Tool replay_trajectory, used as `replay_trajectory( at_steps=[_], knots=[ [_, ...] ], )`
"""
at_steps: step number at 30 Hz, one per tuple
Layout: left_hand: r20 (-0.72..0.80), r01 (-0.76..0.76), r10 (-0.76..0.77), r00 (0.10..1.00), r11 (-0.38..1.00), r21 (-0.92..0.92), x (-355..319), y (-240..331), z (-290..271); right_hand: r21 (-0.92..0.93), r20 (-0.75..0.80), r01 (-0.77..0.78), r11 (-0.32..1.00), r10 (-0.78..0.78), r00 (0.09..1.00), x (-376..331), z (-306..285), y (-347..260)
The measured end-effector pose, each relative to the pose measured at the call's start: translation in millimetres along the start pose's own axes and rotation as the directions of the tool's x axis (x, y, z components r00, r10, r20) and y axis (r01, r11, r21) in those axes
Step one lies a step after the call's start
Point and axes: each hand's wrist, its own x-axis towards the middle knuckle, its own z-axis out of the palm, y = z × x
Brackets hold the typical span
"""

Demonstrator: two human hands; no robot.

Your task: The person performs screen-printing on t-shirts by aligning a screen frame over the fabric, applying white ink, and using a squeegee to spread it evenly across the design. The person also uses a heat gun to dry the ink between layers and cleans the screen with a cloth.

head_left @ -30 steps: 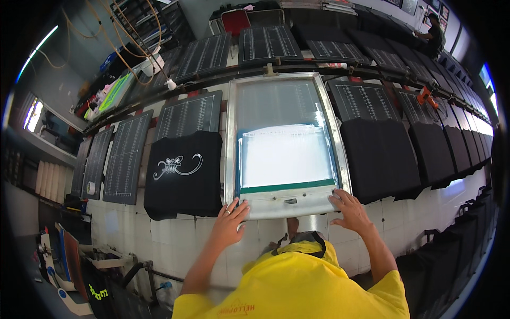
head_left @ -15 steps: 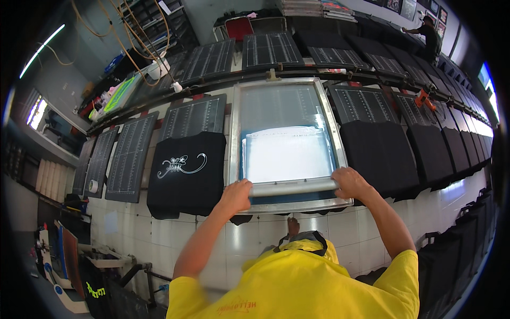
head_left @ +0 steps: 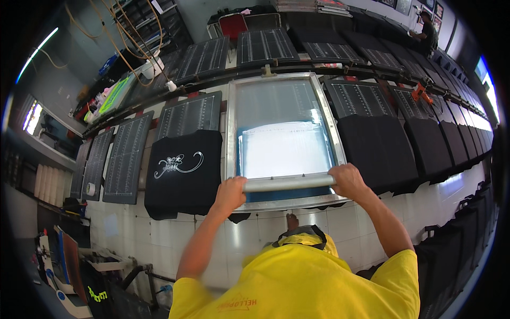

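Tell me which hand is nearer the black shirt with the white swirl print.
Left. The left hand grips the squeegee bar just right of the printed black shirt; the right hand holds the bar's far end.

one head-worn fisheye view looks steeply down and forward from above the yellow shirt (head_left: 297, 287), close over the screen frame (head_left: 281, 138) (edges bending at the rim), taking in the long counter (head_left: 175, 234).

White tiled floor (head_left: 159, 239) runs below the hands; a bright window (head_left: 33, 118) glows far left, shelving (head_left: 143, 21) beyond.
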Motion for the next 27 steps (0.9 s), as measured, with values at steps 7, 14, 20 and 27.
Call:
replay_trajectory(
  at_steps=[7,14,20,27],
  knots=[
    [-0.167,-0.099,0.117,0.979,0.989,0.114,-33,1,47,0.021,-0.243,0.067,0.998,-0.060,0.968,-26,50,-7],
    [-0.139,-0.102,0.115,0.984,0.990,0.100,8,-23,43,-0.024,-0.195,0.054,0.998,-0.058,0.979,14,52,17],
    [-0.139,-0.104,0.115,0.984,0.991,0.085,67,-43,36,-0.054,-0.189,0.041,0.998,-0.051,0.981,67,50,45],
    [-0.092,-0.101,0.110,0.990,0.990,0.102,150,-73,24,-0.096,-0.129,-0.004,0.995,-0.008,0.992,137,43,86]
  ],
)
